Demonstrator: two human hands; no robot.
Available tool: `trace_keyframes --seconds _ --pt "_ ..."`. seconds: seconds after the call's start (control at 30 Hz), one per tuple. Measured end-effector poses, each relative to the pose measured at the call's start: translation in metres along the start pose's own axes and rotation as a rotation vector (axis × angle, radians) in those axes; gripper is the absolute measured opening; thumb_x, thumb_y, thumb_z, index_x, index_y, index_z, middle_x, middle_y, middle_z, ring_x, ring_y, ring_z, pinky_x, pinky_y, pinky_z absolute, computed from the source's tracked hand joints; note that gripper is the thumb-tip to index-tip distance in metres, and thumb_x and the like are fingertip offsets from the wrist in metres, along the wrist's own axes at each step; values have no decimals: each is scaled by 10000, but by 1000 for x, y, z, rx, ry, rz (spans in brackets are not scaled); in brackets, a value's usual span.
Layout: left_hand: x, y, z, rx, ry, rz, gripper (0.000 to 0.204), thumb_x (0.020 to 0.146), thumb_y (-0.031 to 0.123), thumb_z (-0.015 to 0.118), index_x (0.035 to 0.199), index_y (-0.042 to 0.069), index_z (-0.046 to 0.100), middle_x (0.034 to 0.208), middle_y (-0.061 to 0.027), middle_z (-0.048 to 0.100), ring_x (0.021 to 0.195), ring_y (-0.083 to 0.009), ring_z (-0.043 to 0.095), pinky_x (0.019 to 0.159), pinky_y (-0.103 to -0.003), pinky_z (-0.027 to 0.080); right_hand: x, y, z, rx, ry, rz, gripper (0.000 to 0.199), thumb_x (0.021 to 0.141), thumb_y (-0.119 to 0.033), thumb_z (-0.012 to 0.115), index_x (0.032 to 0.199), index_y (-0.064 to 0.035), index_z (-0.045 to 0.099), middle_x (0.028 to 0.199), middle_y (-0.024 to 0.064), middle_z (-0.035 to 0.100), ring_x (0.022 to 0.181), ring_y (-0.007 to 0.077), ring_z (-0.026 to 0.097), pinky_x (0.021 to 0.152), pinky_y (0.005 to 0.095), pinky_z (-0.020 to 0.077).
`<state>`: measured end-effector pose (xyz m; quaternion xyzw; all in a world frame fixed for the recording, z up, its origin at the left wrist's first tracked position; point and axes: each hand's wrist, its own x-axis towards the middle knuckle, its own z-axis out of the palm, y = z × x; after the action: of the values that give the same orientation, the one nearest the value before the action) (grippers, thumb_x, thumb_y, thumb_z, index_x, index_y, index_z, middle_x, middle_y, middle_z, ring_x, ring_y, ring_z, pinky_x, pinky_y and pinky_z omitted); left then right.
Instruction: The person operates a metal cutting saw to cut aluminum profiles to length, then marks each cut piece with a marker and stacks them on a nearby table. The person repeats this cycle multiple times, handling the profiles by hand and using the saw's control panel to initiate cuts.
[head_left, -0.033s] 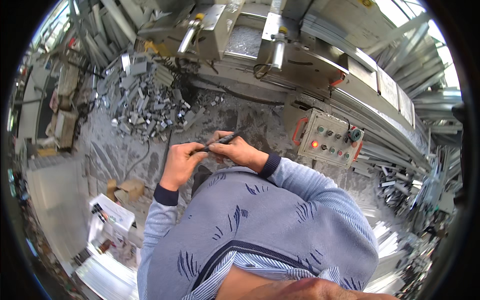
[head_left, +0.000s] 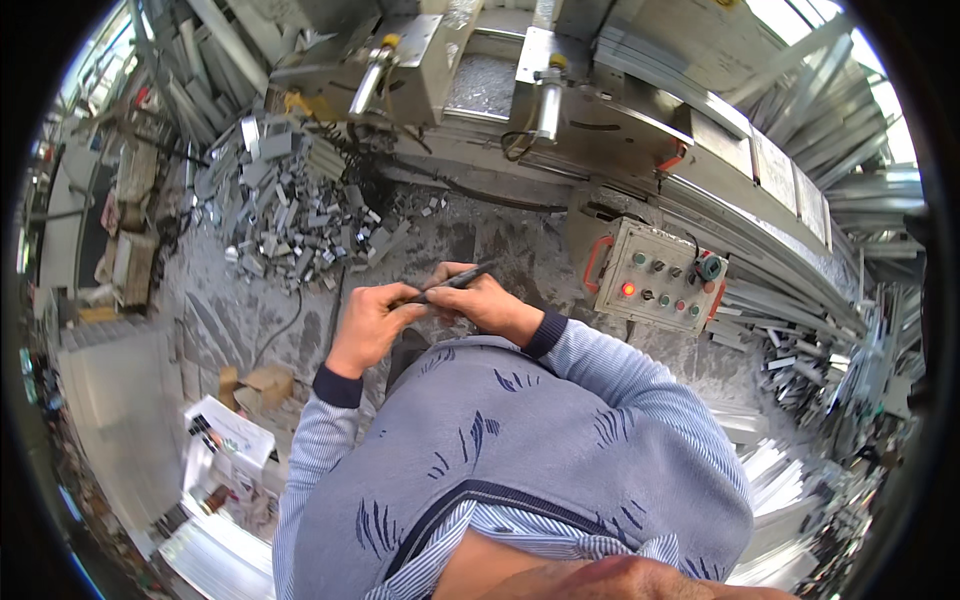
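In front of my body, both hands meet around a slim, dark, pen-like rod. My left hand pinches its lower left end between thumb and fingers. The middle is gripped by my right hand, its fingers curled, and the tip sticks out up and to the right. Part of the rod is hidden by my fingers, so its exact kind does not show. The hands are above the dusty floor, close to my grey-blue top.
A control box with a lit red button and red handles stands to the right. A metal machine with two cylinders spans the far side. Metal offcuts are heaped at the left; long profiles lie at the right. A cardboard box sits lower left.
My hands have shifted very slightly to the right, with the rod still between them. The surroundings have moved a little in the picture.
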<state>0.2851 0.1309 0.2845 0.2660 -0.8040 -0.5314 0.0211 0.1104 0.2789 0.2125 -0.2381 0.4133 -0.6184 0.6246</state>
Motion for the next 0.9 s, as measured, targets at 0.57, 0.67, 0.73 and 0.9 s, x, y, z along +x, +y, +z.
trace_keyframes --seconds 0.57,0.67,0.73,0.9 --pt "515 97 92 325 -105 544 566 883 459 832 1251 35 772 1194 -195 784 1122 -349 750 998 -421 576 -219 118 -141 537 1822 -408 170 975 -233 788 962 -104 677 775 -4 590 618 135 514 562 320 442" --pt "597 99 116 424 -54 622 607 883 507 817 1296 66 758 1246 -194 764 1170 -368 721 1017 -454 562 -215 154 -97 655 2026 -432 187 980 -251 786 967 -110 664 798 10 593 633 142 521 564 335 442" --pt "642 100 137 535 -38 634 630 885 527 816 1333 90 744 1295 -185 745 1225 -379 688 1033 -484 551 -199 181 -66 693 2079 -463 212 990 -276 777 949 -115 644 806 16 594 639 146 522 573 342 449" --pt "720 105 194 562 -97 469 779 911 600 786 1500 115 627 1437 -159 689 1306 -364 659 1095 -476 543 -151 231 -6 924 2132 -335 206 1008 -281 736 964 -106 637 808 15 587 649 138 519 595 346 454"
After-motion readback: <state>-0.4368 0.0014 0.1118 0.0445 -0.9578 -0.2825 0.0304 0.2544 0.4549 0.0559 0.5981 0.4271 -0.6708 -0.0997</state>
